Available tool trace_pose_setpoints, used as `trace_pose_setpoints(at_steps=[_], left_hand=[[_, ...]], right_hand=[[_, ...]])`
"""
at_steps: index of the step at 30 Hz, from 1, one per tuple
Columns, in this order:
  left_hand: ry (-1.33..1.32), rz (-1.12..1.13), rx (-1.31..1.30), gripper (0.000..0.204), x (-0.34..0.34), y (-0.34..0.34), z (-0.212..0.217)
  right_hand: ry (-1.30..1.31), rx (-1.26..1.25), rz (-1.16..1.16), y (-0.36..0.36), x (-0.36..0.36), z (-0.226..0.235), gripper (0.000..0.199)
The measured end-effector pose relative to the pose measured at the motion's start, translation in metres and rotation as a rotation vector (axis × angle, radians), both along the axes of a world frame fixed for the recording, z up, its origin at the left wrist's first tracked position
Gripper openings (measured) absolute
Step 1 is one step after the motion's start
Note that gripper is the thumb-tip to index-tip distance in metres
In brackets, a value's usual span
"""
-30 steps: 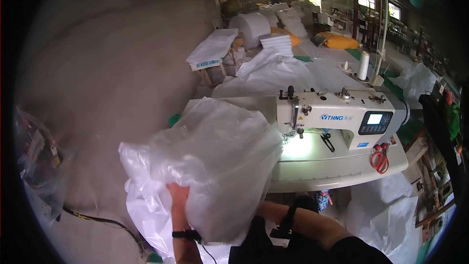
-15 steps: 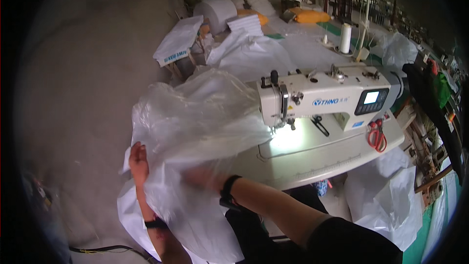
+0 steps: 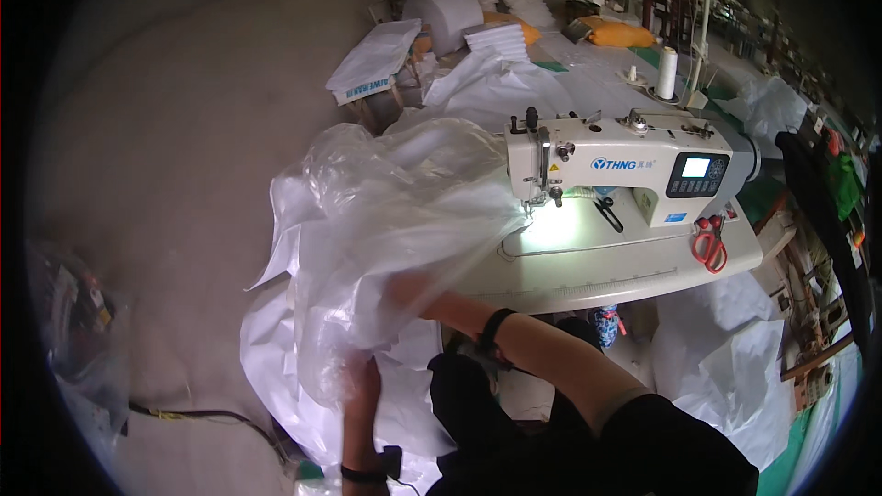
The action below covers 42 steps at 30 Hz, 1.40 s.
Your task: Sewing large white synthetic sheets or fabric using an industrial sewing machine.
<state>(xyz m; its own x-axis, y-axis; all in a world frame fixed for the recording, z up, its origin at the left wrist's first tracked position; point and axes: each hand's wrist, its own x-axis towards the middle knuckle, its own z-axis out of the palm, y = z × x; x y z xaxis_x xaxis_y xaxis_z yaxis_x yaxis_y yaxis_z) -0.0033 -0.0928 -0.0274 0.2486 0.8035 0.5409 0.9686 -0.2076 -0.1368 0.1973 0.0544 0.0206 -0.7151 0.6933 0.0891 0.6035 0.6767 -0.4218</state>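
The clear plastic liner [image 3: 395, 220] lies bunched at the left end of the sewing surface [image 3: 634, 266], not yet under the needle of the white sewing machine [image 3: 625, 165]. The right hand [image 3: 409, 289] is buried inside it, the left hand [image 3: 363, 377] beneath its lower edge; neither grip can be told. Red scissors [image 3: 709, 243] lie well apart; white sacks [image 3: 726, 358] crowd the floor.

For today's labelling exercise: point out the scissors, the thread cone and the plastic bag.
scissors [image 3: 709, 241], head view, red handles.
thread cone [image 3: 666, 73], head view, middle of the white cone.
plastic bag [image 3: 395, 211], head view, crumpled clear middle.
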Motion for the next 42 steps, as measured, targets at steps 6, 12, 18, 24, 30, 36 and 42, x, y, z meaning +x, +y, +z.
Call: trace_pose_setpoints(at_steps=[6, 12, 18, 24, 30, 36, 42], left_hand=[[-0.491, -0.031, -0.142, 0.011, 0.032, -0.016, 0.176], [-0.414, -0.818, -0.908, 0.004, 0.105, -0.044, 0.269], [-0.203, 0.071, 0.421, 0.003, 0.099, -0.012, 0.291], [-0.469, -0.385, 0.337, 0.009, 0.142, -0.046, 0.262], [-0.056, -0.264, -0.351, 0.013, 0.15, 0.003, 0.179], [-0.078, 0.061, 0.436, 0.037, 0.083, 0.049, 0.212], [-0.395, 0.17, -0.368, 0.047, 0.091, 0.06, 0.22]], right_hand=[[0.097, 0.411, -0.167, -0.088, 0.027, -0.005, 0.031], [0.261, 0.277, 0.078, -0.125, 0.055, 0.037, 0.035], [0.372, 0.578, -0.018, -0.12, 0.086, 0.036, 0.035], [0.365, 0.529, -0.279, -0.055, 0.074, 0.076, 0.056], [0.518, 0.904, -0.296, -0.034, 0.076, 0.131, 0.05], [0.57, 0.612, -0.576, -0.037, 0.106, 0.136, 0.014], [0.639, 0.52, -0.5, -0.077, 0.105, 0.104, 0.016]])
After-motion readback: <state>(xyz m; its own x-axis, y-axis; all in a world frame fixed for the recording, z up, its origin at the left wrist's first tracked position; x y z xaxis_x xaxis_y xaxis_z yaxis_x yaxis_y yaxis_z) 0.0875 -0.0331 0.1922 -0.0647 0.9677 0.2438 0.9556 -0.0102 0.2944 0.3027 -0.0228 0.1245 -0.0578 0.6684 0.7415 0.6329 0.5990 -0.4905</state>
